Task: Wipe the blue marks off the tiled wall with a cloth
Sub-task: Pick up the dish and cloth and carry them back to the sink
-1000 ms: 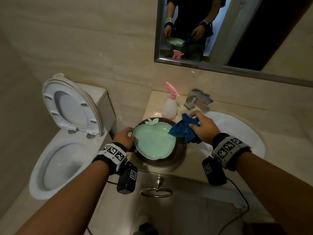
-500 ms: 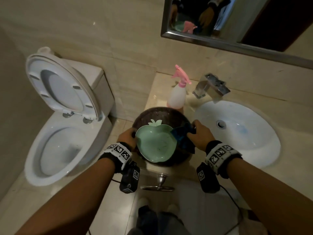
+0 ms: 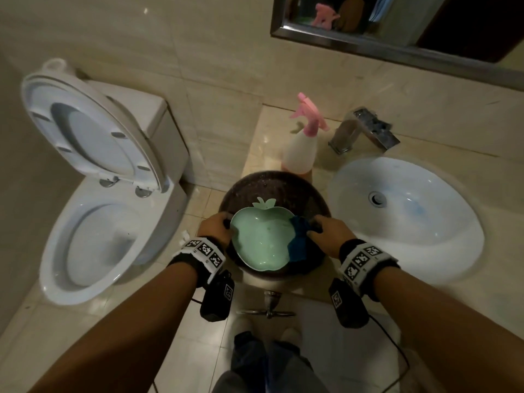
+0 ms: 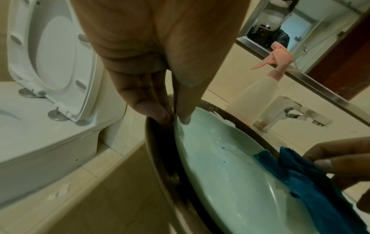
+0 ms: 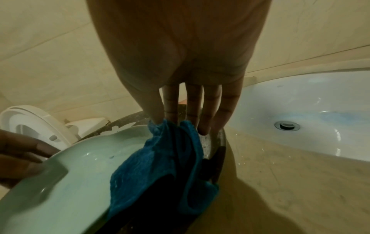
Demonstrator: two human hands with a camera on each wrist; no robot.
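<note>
A blue cloth [image 3: 297,239] hangs over the right rim of a green apple-shaped dish [image 3: 261,242]. My right hand [image 3: 320,231] pinches the cloth [image 5: 160,158] there between thumb and fingers [image 5: 172,110]. My left hand [image 3: 215,225] grips the dish's left rim, thumb [image 4: 186,114] inside and fingers outside. The dish sits in a dark round pan [image 3: 272,185] at the counter's front left corner. The beige tiled wall [image 3: 170,52] behind shows no blue marks in these views.
A pink-topped spray bottle [image 3: 300,148] stands just behind the pan. To the right are a white sink [image 3: 405,222] with a faint blue stain and a chrome faucet [image 3: 363,131]. An open toilet [image 3: 93,242] stands at the left. A mirror [image 3: 397,24] hangs above.
My right hand brought the cloth down from above the dish to its right rim. The head view tilted downward, and both hands with the dish sit nearer to me.
</note>
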